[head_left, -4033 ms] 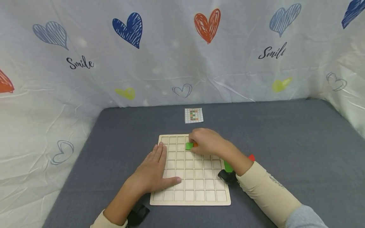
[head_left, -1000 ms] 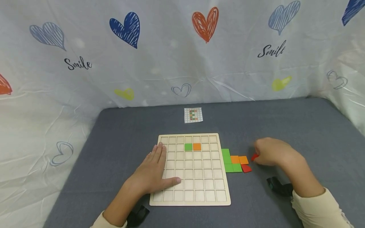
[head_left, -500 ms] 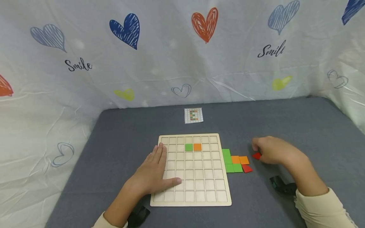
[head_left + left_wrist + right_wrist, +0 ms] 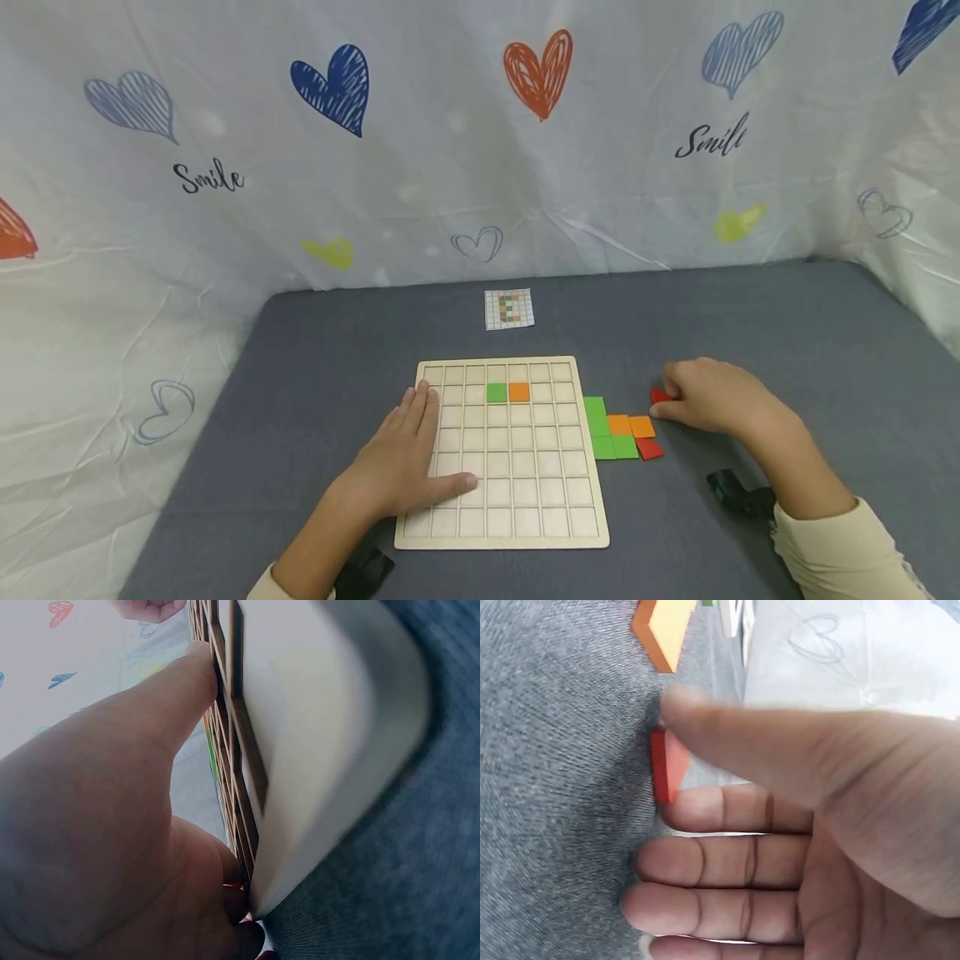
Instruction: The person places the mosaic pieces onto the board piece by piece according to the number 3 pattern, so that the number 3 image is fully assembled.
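My left hand (image 4: 397, 458) rests flat on the left side of a wooden grid board (image 4: 517, 543), fingers straight and thumb spread across the cells. In the second row from the top of the board, a green tile (image 4: 497, 392) and an orange tile (image 4: 519, 392) fill neighbouring cells. Off to the right, my right hand (image 4: 720, 396) pinches a red square tile (image 4: 659, 395) low at the cloth. In the right wrist view the red tile (image 4: 667, 765) stands between thumb and index fingertip, the other fingers extended below. Part of that tile is covered by the thumb.
Against the board's right edge lie loose green tiles (image 4: 603, 447), orange tiles (image 4: 642, 427) and another red tile (image 4: 649, 449). A small printed pattern card (image 4: 509, 309) lies beyond the board. Grey cloth (image 4: 360, 333) covers the table; a white heart-print curtain (image 4: 450, 167) hangs behind.
Since four seconds ago my right hand has left the orange tile in the board and gone right to the red tile. Lately that tile has shifted slightly left and away. The left hand stays put.
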`<state>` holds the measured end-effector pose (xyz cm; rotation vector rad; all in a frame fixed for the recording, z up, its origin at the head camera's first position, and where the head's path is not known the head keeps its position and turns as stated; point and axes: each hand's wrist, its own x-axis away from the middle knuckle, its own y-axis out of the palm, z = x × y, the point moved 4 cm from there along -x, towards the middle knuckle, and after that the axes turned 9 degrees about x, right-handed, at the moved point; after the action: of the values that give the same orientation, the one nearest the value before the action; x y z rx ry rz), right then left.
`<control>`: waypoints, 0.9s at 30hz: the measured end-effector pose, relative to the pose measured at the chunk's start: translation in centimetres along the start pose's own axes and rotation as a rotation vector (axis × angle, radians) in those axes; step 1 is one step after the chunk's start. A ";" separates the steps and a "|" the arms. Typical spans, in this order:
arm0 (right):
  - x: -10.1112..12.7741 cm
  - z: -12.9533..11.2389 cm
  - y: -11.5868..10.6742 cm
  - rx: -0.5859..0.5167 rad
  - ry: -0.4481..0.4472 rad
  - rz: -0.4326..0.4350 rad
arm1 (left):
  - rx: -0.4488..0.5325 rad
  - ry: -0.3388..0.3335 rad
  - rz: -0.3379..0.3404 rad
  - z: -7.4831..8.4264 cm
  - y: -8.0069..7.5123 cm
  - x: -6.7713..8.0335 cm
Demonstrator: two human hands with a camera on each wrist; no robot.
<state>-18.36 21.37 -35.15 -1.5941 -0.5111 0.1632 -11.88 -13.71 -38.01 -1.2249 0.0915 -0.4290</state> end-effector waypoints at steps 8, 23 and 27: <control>0.1 0.1 0.0 -0.014 0.006 -0.019 | 0.008 0.012 0.007 0.1 -0.1 0.0; -0.8 0.1 0.1 -0.031 -0.063 0.037 | 0.027 0.009 0.015 -0.1 0.0 0.0; -0.9 0.0 0.2 -0.032 -0.121 0.098 | 0.022 0.011 0.020 -0.1 0.0 0.0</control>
<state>-19.07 20.98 -35.49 -1.6484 -0.5315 0.3279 -11.84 -13.77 -38.05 -1.1992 0.1081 -0.4188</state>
